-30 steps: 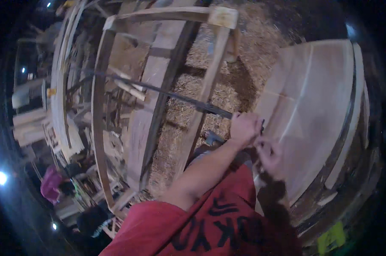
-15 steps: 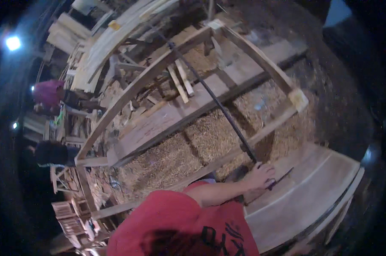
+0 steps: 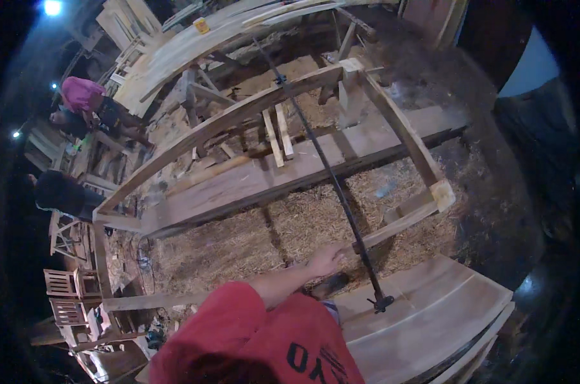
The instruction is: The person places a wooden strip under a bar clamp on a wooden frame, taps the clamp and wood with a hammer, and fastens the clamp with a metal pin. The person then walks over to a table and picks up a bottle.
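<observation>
My L hand (image 3: 328,259) has left the end of the bar clamp (image 3: 333,174) for the near rail (image 3: 399,224), just beside the bar; can't tell if it's gripping. Clamp lies across the curved timber frame (image 3: 238,114), its handle (image 3: 381,303) over the wood panel (image 3: 424,320), seemingly supported w/o me. R hand's out of view.

red shirt (image 3: 229,320); large dark lettering (image 3: 295,358), partly in view | yellow container (image 3: 202,25); too small to read

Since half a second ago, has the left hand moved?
Yes: judged against the wooden frame, the left hand has shifted left, off the dark bar's near end.
</observation>
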`<state>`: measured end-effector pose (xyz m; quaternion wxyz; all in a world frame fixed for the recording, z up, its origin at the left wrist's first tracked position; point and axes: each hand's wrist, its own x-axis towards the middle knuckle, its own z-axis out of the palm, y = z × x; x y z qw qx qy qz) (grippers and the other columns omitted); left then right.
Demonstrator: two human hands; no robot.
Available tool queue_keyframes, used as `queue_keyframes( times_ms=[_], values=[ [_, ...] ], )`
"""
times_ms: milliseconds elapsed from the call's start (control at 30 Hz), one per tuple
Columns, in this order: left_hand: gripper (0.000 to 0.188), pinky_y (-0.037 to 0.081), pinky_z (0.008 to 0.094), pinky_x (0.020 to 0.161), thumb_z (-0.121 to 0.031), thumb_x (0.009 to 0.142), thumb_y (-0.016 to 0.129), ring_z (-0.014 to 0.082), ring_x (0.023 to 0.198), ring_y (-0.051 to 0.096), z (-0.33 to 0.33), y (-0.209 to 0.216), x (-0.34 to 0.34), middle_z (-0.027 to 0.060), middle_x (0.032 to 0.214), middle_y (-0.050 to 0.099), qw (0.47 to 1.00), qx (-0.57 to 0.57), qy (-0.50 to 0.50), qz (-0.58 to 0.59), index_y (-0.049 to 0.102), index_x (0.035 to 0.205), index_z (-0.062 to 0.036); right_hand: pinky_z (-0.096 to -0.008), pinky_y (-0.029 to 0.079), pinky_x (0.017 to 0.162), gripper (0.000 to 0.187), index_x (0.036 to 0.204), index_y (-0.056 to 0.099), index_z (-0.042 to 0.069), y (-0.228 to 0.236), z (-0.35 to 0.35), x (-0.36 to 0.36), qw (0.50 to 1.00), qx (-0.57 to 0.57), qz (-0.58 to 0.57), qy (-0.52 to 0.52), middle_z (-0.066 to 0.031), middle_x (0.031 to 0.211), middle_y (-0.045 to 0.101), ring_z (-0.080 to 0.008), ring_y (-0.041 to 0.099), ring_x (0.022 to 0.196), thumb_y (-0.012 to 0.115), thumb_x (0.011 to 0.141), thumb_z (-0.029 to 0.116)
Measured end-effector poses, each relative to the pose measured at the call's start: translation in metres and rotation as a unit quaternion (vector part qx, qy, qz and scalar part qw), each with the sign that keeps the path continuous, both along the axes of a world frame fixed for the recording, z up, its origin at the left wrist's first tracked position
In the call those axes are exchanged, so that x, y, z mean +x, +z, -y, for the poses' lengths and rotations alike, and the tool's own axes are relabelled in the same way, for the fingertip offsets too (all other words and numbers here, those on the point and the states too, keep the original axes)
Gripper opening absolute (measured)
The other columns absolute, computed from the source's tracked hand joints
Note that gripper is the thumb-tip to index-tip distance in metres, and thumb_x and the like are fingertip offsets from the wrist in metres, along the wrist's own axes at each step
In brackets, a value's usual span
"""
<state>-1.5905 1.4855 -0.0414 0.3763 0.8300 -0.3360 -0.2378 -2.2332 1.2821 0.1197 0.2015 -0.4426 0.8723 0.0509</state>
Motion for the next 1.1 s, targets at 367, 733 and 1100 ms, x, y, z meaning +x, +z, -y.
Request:
queue_keyframes(
  times_ms=[367,733,1100],
  values=[
    [0.044,0.046,0.0467,0.094,-0.035,0.098,0.049,0.0383,0.109,0.06,-0.002,0.032,0.005,0.0201,0.12,0.062,0.989,0.101,0.026,-0.105,0.051,0.134,-0.0097,-0.0509,0.034,0.109,0.097,0.149,0.033,0.009,0.119,-0.137,0.17,0.997,0.07,-0.026,0.035,-0.0242,0.148,0.034,-0.0424,0.037,0.132,0.065,0.078,0.067],
    [0.048,0.047,0.0328,0.088,-0.031,0.097,0.058,0.0178,0.101,0.057,0.057,0.142,0.039,0.0094,0.108,0.059,0.767,-0.408,0.278,-0.409,0.041,0.135,-0.0056,-0.043,0.049,0.084,0.053,0.117,0.058,-0.003,-0.006,-0.158,0.432,0.793,-0.172,0.313,0.494,-0.0206,0.099,0.065,-0.035,0.061,0.094,0.078,0.077,0.026],
    [0.048,0.053,0.0303,0.062,-0.033,0.082,0.077,0.0155,0.066,0.059,-0.006,0.017,0.287,0.0043,0.082,0.059,0.739,-0.283,0.472,-0.388,0.051,0.11,-0.0044,-0.0495,0.049,0.083,0.068,0.136,0.042,0.007,-0.048,-0.137,0.679,0.716,0.086,0.231,0.653,-0.0275,0.105,0.064,-0.046,0.06,0.1,0.073,0.08,0.03]
  ],
)
